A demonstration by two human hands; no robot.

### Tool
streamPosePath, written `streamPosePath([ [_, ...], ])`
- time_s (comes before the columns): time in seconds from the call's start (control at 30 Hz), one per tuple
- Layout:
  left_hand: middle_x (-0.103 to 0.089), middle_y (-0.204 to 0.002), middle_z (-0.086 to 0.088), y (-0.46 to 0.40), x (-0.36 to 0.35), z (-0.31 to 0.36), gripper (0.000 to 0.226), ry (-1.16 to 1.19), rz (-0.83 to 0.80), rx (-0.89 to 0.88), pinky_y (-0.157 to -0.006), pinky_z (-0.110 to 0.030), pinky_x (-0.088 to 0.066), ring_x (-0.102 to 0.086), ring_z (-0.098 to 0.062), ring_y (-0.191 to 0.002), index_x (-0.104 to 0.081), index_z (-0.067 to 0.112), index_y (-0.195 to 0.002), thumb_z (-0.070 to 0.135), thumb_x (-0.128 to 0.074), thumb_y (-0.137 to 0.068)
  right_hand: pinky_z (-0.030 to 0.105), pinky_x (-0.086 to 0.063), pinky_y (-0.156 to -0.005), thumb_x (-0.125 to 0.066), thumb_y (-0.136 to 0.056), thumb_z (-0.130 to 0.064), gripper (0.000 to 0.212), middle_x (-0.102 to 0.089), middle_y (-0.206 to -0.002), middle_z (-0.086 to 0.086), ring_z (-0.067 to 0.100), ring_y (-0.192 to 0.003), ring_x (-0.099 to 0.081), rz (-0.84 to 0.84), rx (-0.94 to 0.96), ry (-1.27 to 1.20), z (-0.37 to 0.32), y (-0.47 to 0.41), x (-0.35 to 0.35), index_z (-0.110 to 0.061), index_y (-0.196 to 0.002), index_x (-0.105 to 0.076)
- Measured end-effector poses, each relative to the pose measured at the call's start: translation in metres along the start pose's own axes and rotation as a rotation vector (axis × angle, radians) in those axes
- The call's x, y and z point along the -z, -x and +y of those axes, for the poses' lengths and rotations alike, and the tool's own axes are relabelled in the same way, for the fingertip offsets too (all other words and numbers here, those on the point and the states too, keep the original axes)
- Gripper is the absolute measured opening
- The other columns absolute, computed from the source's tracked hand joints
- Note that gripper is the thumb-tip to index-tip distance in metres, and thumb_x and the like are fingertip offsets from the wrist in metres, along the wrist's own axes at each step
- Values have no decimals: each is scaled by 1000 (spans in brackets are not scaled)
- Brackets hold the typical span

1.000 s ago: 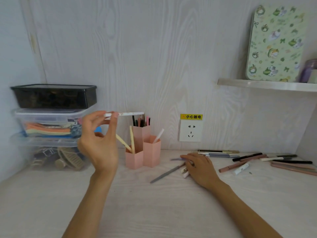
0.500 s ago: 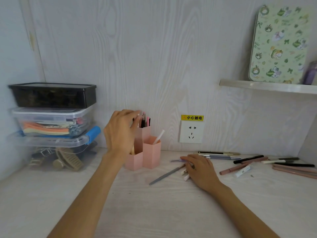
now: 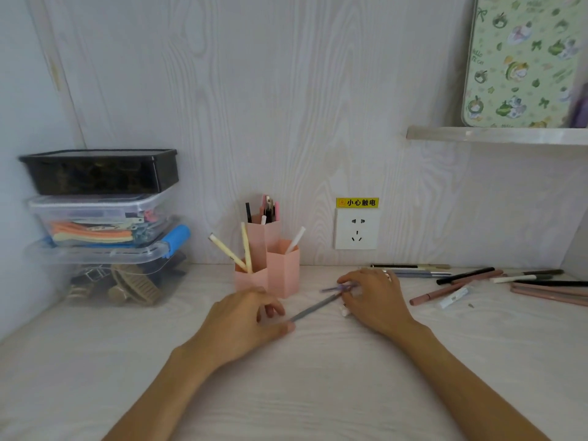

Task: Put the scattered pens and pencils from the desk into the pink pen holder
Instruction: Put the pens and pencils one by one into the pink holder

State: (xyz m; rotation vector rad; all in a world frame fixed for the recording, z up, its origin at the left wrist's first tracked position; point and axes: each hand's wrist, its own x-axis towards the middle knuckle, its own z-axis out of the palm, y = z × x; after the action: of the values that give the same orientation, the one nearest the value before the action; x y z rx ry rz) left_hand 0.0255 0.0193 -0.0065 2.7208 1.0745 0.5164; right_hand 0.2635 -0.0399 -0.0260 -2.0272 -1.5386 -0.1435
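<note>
Desk [image 3: 318, 393] bears pen holder [image 3: 283, 268], pens [image 3: 451, 291], boxes [image 3: 105, 275].

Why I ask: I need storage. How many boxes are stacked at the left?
3, in one stack: black box on top, clear box in the middle, larger clear box at the bottom. More could hide behind.

both hands low, arms reaching forward

the left hand [image 3: 246, 323] sits left of centre, fingers [image 3: 273, 308] curled inward, thumb stretched right. the right hand [image 3: 375, 300] lies farther right, knuckles up, fingers bent toward the left. both bare forearms run in from the near edge.
</note>
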Motion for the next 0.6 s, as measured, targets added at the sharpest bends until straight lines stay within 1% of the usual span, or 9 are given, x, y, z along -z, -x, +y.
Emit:
streamPosePath([
  [0.1, -58, -93, 23, -1, -4, -7, 20, 32, 48, -26, -67, -16, -42, -53, 1, -82, -66, 40, -98, 52, -55, -86, 38, -18, -112, -51, -85, -21, 34, -61, -118, -4, 16, -120, -46, -76, 44, 22, -9, 3, 0, -33, -116, -61],
  [0.17, -59, -92, 23, -1, -6, -9, 16, 42, 90, -25, -66, -13, -39, -53, 1, -84, -65, 39, -97, 47, -54, -89, 39, -19, -112, -47, -87, -19, 36, -57, -120, -2, 19, -119, -45, -119, 58, 38, -14, 4, -4, -32, -119, -59],
  [0.2, -59, -92, 23, -1, -7, -9, 14, 61, 121, -13, -67, -13, -40, -54, 1, -85, -64, 39, -98, 45, -54, -90, 39, -21, -111, -46, -88, -19, 36, -56, -119, -2, 19, -118, -46, -120, 57, 42, -15, 5, -6, -32, -119, -60],
  [0.27, -60, -92, 22, -2, -9, -12, 12, 136, 208, 45, -73, -21, -48, -56, 0, -86, -61, 38, -98, 42, -53, -91, 38, -29, -106, -47, -88, -17, 33, -57, -117, 0, 20, -114, -48, -99, 43, 25, -18, 3, -8, -30, -115, -62],
  [0.33, -62, -90, 22, -6, -8, -15, 9, 265, 350, 120, -76, -27, -50, -58, 0, -84, -62, 38, -96, 40, -56, -90, 36, -34, -100, -49, -86, -16, 29, -59, -112, 1, 22, -110, -51, -80, 12, 11, -20, 0, -11, -26, -109, -64],
  [0.43, -68, -81, 20, -8, 3, -14, 4, 528, 605, 148, -73, -27, -51, -61, 0, -80, -65, 35, -89, 32, -61, -88, 35, -35, -96, -52, -86, -19, 20, -58, -110, 3, 24, -109, -52, -44, -55, 1, -30, -4, -18, -22, -102, -63],
  [0.53, -67, -74, 20, -3, 23, -5, 6, 737, 897, 116, -69, -13, -49, -62, 5, -78, -66, 18, -92, 19, -60, -90, 34, -33, -97, -51, -88, -24, 17, -57, -112, 2, 23, -111, -49, -18, -73, 33, -37, -6, -23, -21, -101, -62],
  [0.6, -65, -84, 18, 0, 33, -5, 15, 785, 1091, 97, -71, -10, -47, -61, 6, -81, -66, 9, -99, 18, -59, -90, 34, -34, -96, -52, -88, -25, 16, -58, -110, 1, 23, -110, -49, -15, -71, 21, -36, -5, -22, -22, -100, -62],
])
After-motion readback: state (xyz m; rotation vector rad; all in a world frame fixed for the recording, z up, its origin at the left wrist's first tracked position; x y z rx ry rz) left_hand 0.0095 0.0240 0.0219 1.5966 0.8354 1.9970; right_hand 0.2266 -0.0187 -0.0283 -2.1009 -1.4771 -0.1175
